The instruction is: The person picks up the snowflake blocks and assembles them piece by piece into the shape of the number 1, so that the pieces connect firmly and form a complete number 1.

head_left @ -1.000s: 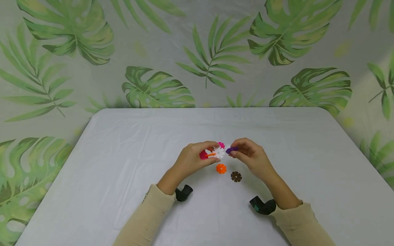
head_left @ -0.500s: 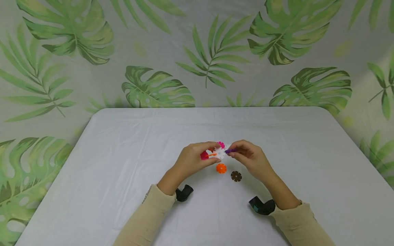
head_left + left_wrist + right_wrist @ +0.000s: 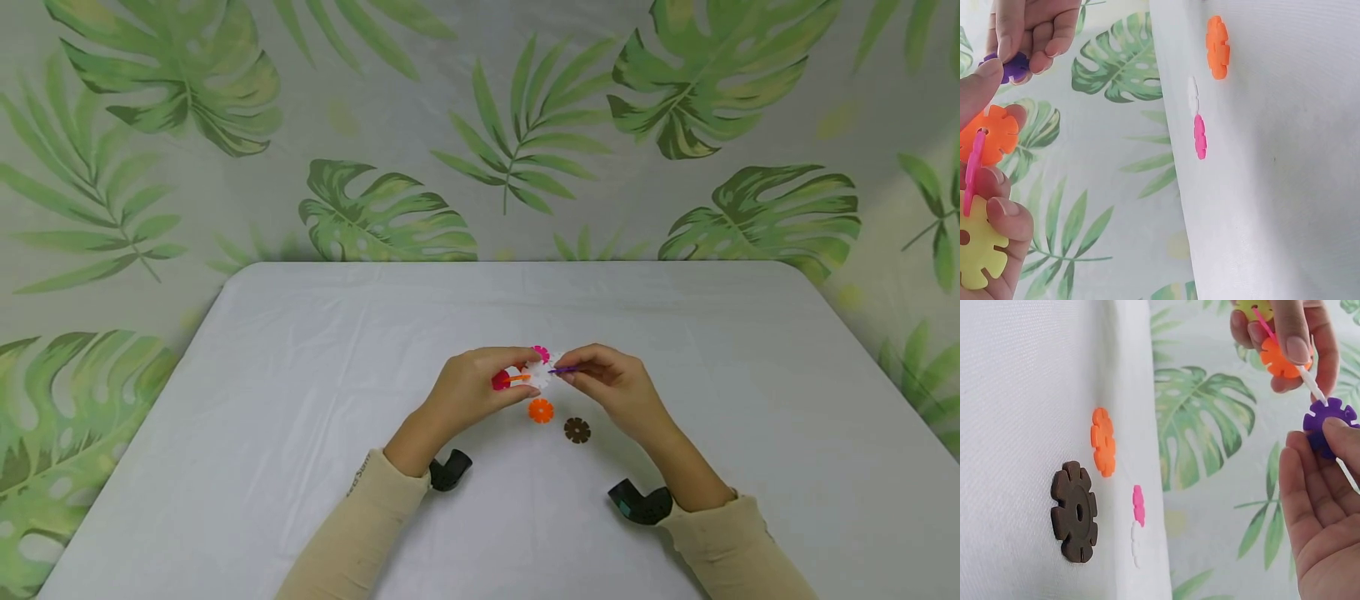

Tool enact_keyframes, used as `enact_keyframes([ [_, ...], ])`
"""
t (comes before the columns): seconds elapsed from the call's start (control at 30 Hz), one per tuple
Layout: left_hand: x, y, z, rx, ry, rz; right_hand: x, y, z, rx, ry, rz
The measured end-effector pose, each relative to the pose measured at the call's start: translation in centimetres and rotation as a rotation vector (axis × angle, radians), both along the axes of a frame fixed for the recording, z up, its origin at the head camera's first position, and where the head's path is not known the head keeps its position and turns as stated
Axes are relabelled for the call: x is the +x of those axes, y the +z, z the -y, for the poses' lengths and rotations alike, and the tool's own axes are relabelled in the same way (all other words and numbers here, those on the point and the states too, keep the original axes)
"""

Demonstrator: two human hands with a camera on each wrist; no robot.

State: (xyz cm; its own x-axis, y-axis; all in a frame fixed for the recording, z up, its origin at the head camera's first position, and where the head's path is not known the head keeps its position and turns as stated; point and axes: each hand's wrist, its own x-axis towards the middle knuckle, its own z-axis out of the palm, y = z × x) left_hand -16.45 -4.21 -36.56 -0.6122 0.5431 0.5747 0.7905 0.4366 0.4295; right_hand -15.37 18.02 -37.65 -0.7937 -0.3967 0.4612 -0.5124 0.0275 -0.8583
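The purple disc point(image 3: 1333, 415) was pinched between the thumb and curled fingers of the right hand point(image 3: 615, 387), its notched rim left exposed toward the left hand point(image 3: 467, 383). By the left thumb and fingers a linked cluster was grasped: an orange disc point(image 3: 999, 134) was pressed near the thumb tip, a yellow disc point(image 3: 984, 253) was cradled lower against the fingers, and the two were bridged by a pink disc point(image 3: 975, 172). From beneath the left thumb a white disc point(image 3: 1312, 384) was extended edge-on to the purple rim; whether it was seated in a slot could not be told. All were thin and flower-like, with slotted edges; the purple one was deeply coloured, the yellow one pale. On the white table point(image 3: 300, 417), a brown disc point(image 3: 577, 430) and a loose orange disc point(image 3: 541, 411) were seen nearby.
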Motion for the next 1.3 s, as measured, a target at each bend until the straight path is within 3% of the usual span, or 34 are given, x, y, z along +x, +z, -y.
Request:
enact_keyframes([
  [0.23, 0.05, 0.08, 0.02, -0.023, 0.010, -0.010, 0.04, 0.05, -0.09, -0.009, -0.022, -0.012],
  [0.6, 0.19, 0.28, 0.01, -0.024, 0.007, -0.047, 0.29, 0.32, -0.04, 0.040, -0.092, -0.121],
  [1.0, 0.45, 0.63, 0.07, -0.023, -0.010, -0.055, 0.34, 0.47, -0.03, 0.053, -0.090, -0.119],
  [1.3, 0.45, 0.53, 0.01, -0.016, -0.023, -0.036, 0.28, 0.17, -0.18, 0.014, -0.083, -0.033],
])
